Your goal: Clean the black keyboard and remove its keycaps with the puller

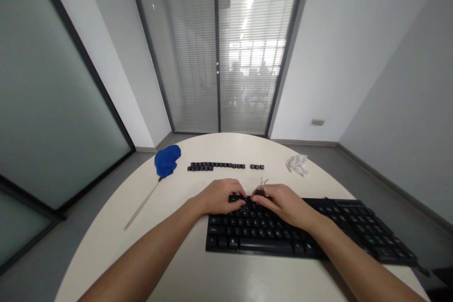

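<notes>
A black keyboard [304,233] lies on the round white table [170,198], in front of me. My left hand [219,197] rests on the keyboard's upper left rows, fingers curled onto the keys. My right hand [283,204] sits beside it and grips a small wire keycap puller [262,184] whose metal loops stick up above the top row. The two hands nearly touch over the top row. A line of removed black keycaps [215,166] lies on the table beyond the hands, with a smaller group [256,166] to its right.
A blue duster [167,160] on a thin stick [141,205] lies at the table's left. A crumpled white tissue [296,163] sits at the far right. Beyond the table are glass doors with blinds [217,47] and grey walls.
</notes>
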The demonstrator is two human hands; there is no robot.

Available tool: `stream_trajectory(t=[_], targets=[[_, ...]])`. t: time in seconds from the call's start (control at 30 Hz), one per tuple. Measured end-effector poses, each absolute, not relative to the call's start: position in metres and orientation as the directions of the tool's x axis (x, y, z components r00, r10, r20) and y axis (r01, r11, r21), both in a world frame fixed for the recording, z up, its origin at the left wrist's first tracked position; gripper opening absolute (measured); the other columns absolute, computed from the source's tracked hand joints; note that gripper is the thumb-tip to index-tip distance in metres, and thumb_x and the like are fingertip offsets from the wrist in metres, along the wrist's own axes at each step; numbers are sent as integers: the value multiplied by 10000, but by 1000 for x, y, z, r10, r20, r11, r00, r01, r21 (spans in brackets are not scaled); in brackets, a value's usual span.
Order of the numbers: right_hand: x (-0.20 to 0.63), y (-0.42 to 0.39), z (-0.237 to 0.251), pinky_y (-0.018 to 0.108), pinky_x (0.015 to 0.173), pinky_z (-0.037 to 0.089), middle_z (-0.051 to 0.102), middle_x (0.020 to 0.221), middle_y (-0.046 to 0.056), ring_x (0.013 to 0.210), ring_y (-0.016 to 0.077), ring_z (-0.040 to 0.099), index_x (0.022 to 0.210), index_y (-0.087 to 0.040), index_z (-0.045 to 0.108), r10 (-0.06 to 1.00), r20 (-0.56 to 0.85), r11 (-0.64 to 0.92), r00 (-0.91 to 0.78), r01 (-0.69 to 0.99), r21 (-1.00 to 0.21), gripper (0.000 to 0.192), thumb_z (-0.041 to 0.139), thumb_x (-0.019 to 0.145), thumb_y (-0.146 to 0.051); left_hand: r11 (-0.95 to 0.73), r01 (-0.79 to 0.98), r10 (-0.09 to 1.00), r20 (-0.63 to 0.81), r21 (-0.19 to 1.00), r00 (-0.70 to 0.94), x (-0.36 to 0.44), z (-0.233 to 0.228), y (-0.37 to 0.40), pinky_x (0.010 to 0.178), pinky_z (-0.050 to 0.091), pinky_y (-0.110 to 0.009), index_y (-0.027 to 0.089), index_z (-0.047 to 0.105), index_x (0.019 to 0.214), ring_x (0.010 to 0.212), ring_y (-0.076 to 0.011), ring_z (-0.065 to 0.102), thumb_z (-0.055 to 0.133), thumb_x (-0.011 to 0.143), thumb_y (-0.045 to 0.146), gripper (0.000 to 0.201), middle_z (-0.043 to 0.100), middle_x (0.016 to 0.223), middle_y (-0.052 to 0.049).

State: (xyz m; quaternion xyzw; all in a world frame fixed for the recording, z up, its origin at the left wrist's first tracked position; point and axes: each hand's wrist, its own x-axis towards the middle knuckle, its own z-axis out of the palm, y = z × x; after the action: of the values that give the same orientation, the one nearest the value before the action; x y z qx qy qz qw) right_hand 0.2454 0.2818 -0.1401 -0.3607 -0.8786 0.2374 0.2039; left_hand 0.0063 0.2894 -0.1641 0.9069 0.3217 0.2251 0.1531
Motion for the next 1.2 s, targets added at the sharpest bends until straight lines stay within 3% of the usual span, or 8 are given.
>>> stream_trajectory(t=[0.2,0.47,0.8,1.1,1.2], targets=[[246,282,-142,290,732,445,728,869,39,798,209,654,916,-245,701,716,190,648,-672,537,-539,357,465,968,-507,-749,513,650,312,419,693,6,-165,289,885,481,-293,219,689,995,960,-190,633,612,863,268,161,689,1000,-32],[246,284,-145,305,704,456,715,778,52,747,221,654,823,-218,674,803,174,564,-570,633,-530,395,422,980,-480,-753,503,644,314,425,698,7,-162,288,905,472,-295,222,693,981,977,-191,632,604,874,282,151,691,1008,-37],[247,291,-148,318,769,474,736,771,28,752,210,668,786,-210,686,807,146,480,-572,493,-726,435,426,977,-502,-749,502,647,315,432,694,7,-160,288,900,478,-300,218,699,978,964,-196,639,603,867,277,158,699,1008,-43],[247,295,-153,320,800,478,727,803,39,787,203,647,757,-193,713,829,171,448,-533,449,-773,497,422,966,-538,-765,505,633,326,398,702,6,-162,288,892,470,-287,213,689,967,968,-187,633,623,880,327,158,692,1009,-34],[247,296,-154,309,786,493,728,817,43,778,191,653,825,-177,701,859,176,397,-481,407,-823,478,426,961,-543,-770,507,629,321,388,708,6,-161,288,897,464,-288,216,687,975,978,-191,629,632,885,375,191,691,1006,-34]])
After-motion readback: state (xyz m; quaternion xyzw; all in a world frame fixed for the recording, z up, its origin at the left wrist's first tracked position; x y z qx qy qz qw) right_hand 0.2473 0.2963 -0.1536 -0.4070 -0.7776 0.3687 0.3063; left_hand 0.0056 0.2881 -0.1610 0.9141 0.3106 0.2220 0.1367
